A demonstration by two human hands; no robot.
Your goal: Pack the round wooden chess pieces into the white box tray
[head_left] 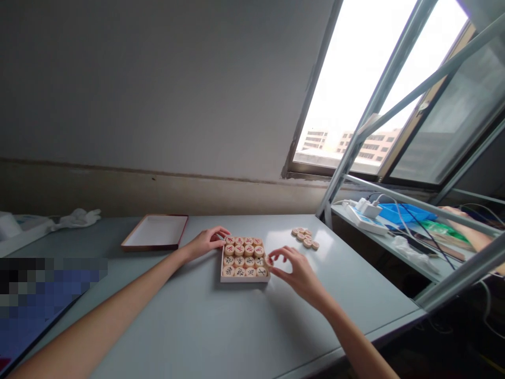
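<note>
A shallow white box point(245, 280) of round wooden Chinese chess pieces stands on the grey table. Red characters mark the pieces in its back rows, dark ones those in its front rows. My left hand point(205, 243) grips the box at its back left corner, thumb on the side and fingers bent over the rim. At the right edge of the box, my right hand point(295, 271) pinches a xiangqi piece point(270, 261) with a red mark, tilted between thumb and fingers. Several loose chess pieces point(305, 237) lie in a cluster farther back on the right.
The box lid point(155, 246), white inside, lies at the back left. A pixelated area point(43, 295) covers the left front. On the right, a metal frame point(335, 192) borders another table with a power strip point(366, 217), a blue tray point(406, 211) and another person's arm point(473, 229).
</note>
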